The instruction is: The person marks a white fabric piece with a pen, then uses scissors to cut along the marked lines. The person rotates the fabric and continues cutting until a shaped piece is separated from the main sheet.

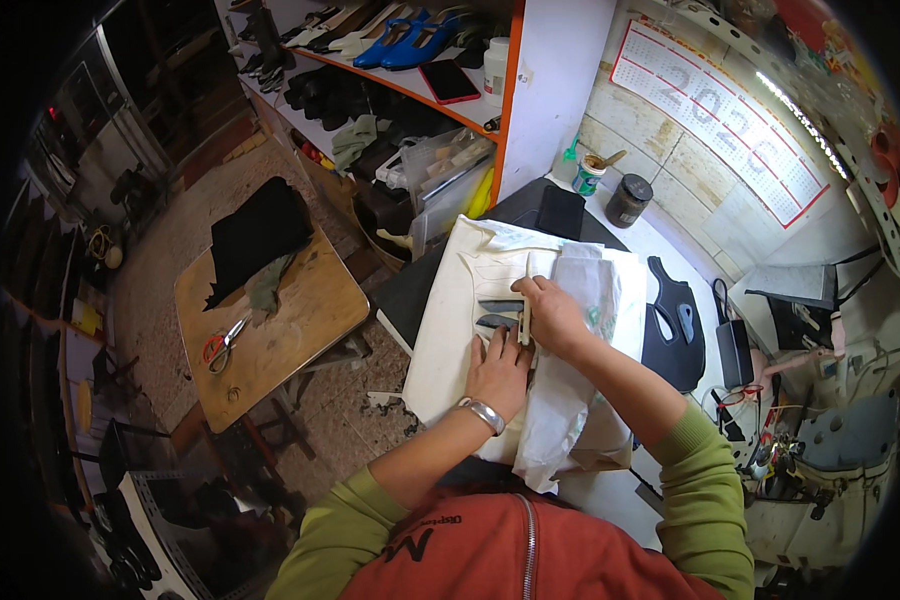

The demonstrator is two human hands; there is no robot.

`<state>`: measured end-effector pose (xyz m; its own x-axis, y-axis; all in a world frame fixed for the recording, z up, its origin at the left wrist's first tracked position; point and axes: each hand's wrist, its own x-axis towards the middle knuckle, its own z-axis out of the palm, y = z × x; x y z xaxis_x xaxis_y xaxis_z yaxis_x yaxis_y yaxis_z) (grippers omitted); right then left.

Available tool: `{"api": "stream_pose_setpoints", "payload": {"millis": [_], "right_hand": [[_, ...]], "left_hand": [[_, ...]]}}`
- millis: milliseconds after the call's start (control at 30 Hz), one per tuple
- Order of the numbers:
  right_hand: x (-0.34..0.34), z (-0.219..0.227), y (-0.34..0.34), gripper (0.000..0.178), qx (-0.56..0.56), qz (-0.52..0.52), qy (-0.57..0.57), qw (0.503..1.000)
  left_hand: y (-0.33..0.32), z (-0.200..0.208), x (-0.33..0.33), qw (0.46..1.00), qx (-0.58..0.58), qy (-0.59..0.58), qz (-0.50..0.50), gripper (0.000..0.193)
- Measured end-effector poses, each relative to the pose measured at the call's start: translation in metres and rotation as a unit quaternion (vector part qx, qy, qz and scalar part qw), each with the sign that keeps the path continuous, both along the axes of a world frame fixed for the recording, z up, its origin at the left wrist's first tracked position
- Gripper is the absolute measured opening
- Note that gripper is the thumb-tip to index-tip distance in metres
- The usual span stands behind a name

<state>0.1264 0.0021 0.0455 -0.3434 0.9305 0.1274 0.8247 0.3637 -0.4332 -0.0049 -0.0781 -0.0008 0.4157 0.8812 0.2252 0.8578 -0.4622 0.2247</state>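
My left hand (500, 375) lies with its fingers stretched out on a cream sheet of leather or cloth (448, 330). Just beyond those fingertips are dark grey, narrow pointed pieces (500, 310). My right hand (554, 315) has its fingers closed at the far end of a thin pale strip (526, 325), which runs toward me beside the grey pieces. Part of the strip is hidden, and its material is unclear. Under my right wrist, a crumpled white translucent sheet (570, 400) covers the right side of the cream material.
Right of the work lie black cut pieces (675, 320). Behind stand a dark jar (630, 199) and an open tin (590, 176). A low wooden table (270, 340) at left holds black material (255, 240) and scissors (222, 347). Shelves (390, 75) hold blue shoes (410, 40).
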Motion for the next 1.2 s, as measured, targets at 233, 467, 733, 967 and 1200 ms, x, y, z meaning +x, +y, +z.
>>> {"api": "stream_pose_setpoints", "payload": {"millis": [233,467,733,967,1200], "right_hand": [[0.006,-0.005,0.004,0.028,0.001,-0.005,0.086,0.996],[0.076,0.063,-0.021,0.032,0.069,-0.128,0.325,0.935],[0.169,0.043,-0.107,0.034,0.090,-0.322,0.363,0.870],[0.186,0.009,-0.170,0.036,0.199,-0.388,0.253,0.864],[0.194,0.004,-0.193,0.029,0.277,-0.393,-0.104,0.871]], "left_hand": [[-0.003,0.006,-0.001,0.998,0.062,-0.019,-0.025,0.027],[-0.037,0.109,-0.035,0.874,-0.243,-0.374,-0.192,0.022],[-0.108,0.214,0.007,0.140,-0.552,-0.557,-0.605,0.025],[-0.118,0.204,0.041,0.019,-0.654,-0.497,-0.571,0.017],[-0.130,0.205,0.060,0.046,-0.673,-0.424,-0.605,0.021]]}}
